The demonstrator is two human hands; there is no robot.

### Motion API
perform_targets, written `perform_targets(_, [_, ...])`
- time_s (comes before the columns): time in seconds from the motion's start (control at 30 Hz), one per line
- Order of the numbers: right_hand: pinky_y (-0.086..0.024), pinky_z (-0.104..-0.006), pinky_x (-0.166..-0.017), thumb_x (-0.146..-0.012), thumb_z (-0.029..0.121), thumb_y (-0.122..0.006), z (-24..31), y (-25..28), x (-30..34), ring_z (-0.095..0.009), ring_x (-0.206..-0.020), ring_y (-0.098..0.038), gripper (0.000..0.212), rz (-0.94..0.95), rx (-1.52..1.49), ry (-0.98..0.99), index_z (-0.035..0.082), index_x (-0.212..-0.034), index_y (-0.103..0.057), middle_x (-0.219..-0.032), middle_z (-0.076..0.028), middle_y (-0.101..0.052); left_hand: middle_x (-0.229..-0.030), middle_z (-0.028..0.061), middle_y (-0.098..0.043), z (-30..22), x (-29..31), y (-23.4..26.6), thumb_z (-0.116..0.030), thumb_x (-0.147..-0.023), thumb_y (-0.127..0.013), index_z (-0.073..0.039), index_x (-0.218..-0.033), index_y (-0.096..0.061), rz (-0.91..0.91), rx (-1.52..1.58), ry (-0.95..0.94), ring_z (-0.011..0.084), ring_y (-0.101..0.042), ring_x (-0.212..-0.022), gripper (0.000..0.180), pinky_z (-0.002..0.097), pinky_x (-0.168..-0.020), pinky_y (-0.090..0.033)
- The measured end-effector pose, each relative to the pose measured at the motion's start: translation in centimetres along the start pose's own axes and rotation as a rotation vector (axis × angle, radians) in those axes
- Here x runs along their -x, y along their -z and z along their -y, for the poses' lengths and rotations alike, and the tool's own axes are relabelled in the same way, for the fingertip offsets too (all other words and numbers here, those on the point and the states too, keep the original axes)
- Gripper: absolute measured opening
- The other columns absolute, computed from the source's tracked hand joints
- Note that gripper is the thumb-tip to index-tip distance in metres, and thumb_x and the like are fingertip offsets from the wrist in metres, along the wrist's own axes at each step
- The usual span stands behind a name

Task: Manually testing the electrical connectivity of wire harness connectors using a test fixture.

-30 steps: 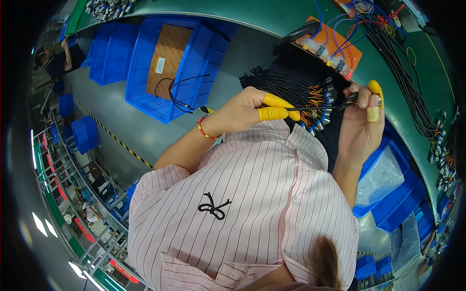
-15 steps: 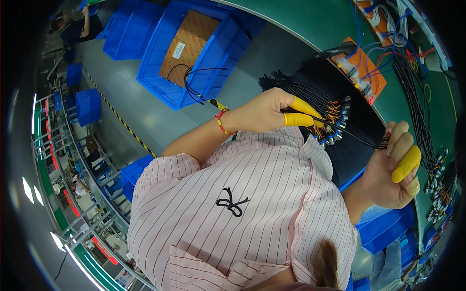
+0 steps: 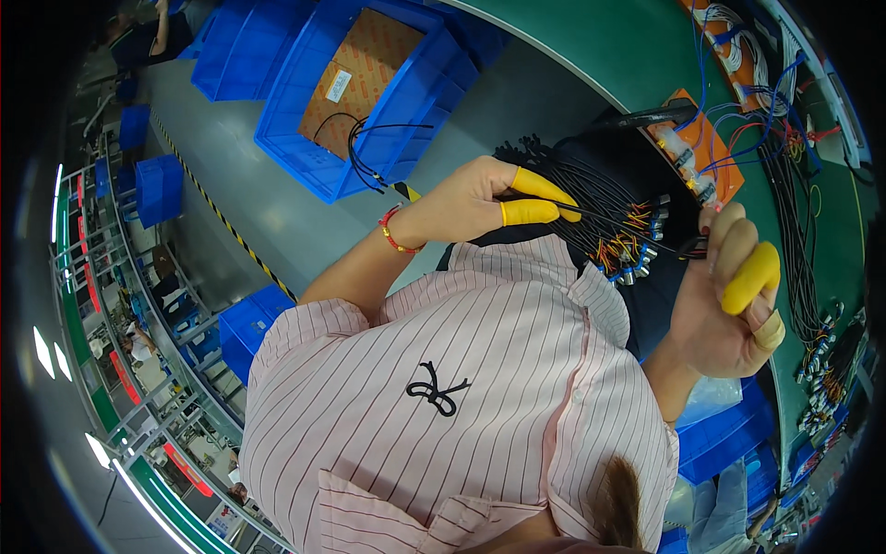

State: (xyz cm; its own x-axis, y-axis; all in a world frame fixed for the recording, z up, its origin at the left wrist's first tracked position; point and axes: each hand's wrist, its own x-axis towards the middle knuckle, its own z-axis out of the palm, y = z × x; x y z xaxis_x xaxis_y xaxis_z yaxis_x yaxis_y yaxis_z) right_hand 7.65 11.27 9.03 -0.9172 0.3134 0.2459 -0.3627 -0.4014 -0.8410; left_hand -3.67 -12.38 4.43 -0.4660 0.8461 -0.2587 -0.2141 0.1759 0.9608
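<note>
My left hand (image 3: pixel 466 201), with yellow finger cots on thumb and forefinger, pinches a thin black cable over my lap. To the right, my right hand (image 3: pixel 724 300) is raised with curled fingers around black cable (image 3: pixel 690 247); a yellow cot and a tan one cover two of its digits. Just beyond and beneath the left fingertips, a bundle of black cables (image 3: pixel 591 189) lies across my dark-clad lap. Its near ends carry orange and yellow wires and silver-and-blue connectors (image 3: pixel 637 263). How the right fingers grip the cable is partly hidden.
A green worktop (image 3: pixel 591 46) curves along the far and right sides. It carries an orange fixture (image 3: pixel 715 171) with blue wires and another cable bundle (image 3: pixel 798 258). A blue bin (image 3: pixel 277 120) with cardboard and loose cables stands on the floor, upper left. More blue bins sit lower right.
My left hand has shifted left, away from the connectors, still pinching cable. My right hand has moved slightly left and up. The view has shifted a little too.
</note>
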Motion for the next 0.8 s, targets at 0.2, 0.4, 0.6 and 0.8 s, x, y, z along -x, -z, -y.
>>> perform_targets(0.2, [-0.026, -0.0390, -0.081, -0.080, 0.029, -0.043, -0.7, -0.8, -0.4, -0.019, -0.076, -0.029, 0.023, 0.000, 0.002, -0.048, 0.014, -0.064, -0.037, -0.066, -0.001, -0.034, -0.106, 0.0089, -0.071, 1.4, 0.0, 0.5, -0.006, -0.091, -0.062, 0.002, -0.113, -0.066, -0.014, 0.054, 0.014, 0.0119, -0.064, -0.095, 0.024, 0.0240, -0.084, -0.050])
perform_targets(0.4, [-0.029, -0.0379, -0.080, -0.080, 0.031, -0.042, -1.8, -0.3, -0.3, -0.020, -0.076, -0.032, 0.025, -0.180, 0.047, -0.097, 0.009, -0.071, -0.042, -0.066, -0.003, -0.035, -0.108, 0.0089, -0.070, 1.5, -0.7, 0.6, -0.005, -0.091, -0.061, 0.003, -0.114, -0.065, 0.030, -0.058, 0.023, 0.0110, -0.063, -0.095, 0.025, 0.0234, -0.084, -0.049])
perform_targets(0.6, [-0.029, -0.0360, -0.081, -0.077, 0.029, -0.043, -2.1, 2.2, 1.2, -0.018, -0.074, -0.032, 0.031, -0.143, 0.017, -0.103, 0.002, -0.091, -0.049, -0.067, -0.003, -0.037, -0.107, 0.0071, -0.070, 2.0, -1.1, -0.2, -0.004, -0.091, -0.061, 0.001, -0.114, -0.066, 0.047, -0.114, 0.049, 0.0102, -0.063, -0.094, 0.024, 0.0238, -0.083, -0.049])
perform_targets(0.8, [-0.029, -0.0332, -0.078, -0.079, 0.029, -0.044, -1.9, 3.7, 2.4, -0.017, -0.074, -0.034, 0.046, -0.162, -0.017, -0.103, -0.005, -0.111, -0.049, -0.071, -0.004, -0.040, -0.105, 0.0062, -0.071, 1.7, -1.6, -1.3, -0.005, -0.090, -0.063, 0.000, -0.112, -0.067, 0.046, -0.138, 0.080, 0.0092, -0.063, -0.091, 0.023, 0.0240, -0.085, -0.050])
